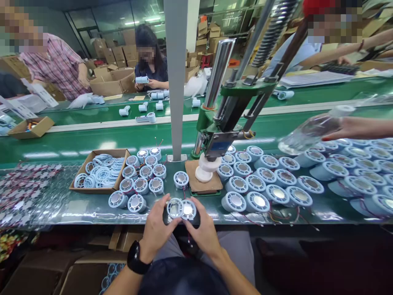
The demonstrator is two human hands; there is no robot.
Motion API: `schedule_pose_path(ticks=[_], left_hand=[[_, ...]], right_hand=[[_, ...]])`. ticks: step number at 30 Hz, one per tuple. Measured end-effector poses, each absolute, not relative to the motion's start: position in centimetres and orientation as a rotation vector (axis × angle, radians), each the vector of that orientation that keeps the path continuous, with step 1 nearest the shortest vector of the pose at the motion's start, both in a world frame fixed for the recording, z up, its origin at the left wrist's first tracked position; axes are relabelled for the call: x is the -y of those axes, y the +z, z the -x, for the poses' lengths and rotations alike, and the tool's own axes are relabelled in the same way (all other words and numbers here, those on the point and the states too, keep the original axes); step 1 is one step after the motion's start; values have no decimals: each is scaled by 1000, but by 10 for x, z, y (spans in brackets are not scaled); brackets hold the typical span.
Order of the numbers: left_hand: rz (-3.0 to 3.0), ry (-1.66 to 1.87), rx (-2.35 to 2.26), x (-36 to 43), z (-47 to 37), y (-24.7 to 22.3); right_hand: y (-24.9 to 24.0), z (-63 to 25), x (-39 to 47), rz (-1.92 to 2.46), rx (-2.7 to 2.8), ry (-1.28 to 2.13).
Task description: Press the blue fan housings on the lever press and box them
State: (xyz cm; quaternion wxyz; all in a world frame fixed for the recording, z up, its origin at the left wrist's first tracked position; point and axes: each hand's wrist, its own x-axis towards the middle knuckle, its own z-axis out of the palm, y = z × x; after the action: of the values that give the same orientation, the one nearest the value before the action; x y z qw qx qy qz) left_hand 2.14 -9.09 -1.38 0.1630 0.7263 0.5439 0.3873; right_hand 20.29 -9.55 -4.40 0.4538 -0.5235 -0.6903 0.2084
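My left hand [158, 223] is closed by its fingertips on a light-blue slotted ring [175, 207], held upright above the bench's front edge. My right hand [204, 229] grips a light-blue round housing [188, 209] with a bright silver disc in its face. Ring and housing touch or overlap side by side; which is in front I cannot tell. Just beyond them stands a single housing [181, 179] with thin wires, beside the hand press [219, 141]. Under its ram, a white round block [204, 174] rests on a brown pad [190, 170].
On the left stands a cardboard box [72, 187] of blue rings, with several housings [140, 185] beside it. Many more housings [258, 201] crowd the right. Another person's hand [353, 128] holds a clear bottle [310, 131] over them. A grey post [176, 82] rises behind the bench.
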Motion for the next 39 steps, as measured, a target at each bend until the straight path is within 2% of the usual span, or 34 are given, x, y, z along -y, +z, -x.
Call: schedule_pose_path(ticks=[7,15,22,31,33,35,39], left_hand=[[-2207,1071,-1578,94,-33,0],[-1916,1079,-1685,97,-44,2],[-1768,1143,-1720,102,-56,-11],[-1788,1081,-1521,100,-53,-35],[-1735,1089,-1512,98,-50,-32],[-1664,1079,-1526,93,-47,-22],[-1608,1100,-1498,68,-51,17]], right_hand=[[-49,-176,89,1141,1698,704],[-50,-177,88,1138,1702,704],[-51,-184,87,1153,1870,672],[-33,-206,82,1181,2224,697],[-14,-216,82,1192,2291,661],[28,-233,76,1149,2297,499],[172,-278,42,996,1975,-186]])
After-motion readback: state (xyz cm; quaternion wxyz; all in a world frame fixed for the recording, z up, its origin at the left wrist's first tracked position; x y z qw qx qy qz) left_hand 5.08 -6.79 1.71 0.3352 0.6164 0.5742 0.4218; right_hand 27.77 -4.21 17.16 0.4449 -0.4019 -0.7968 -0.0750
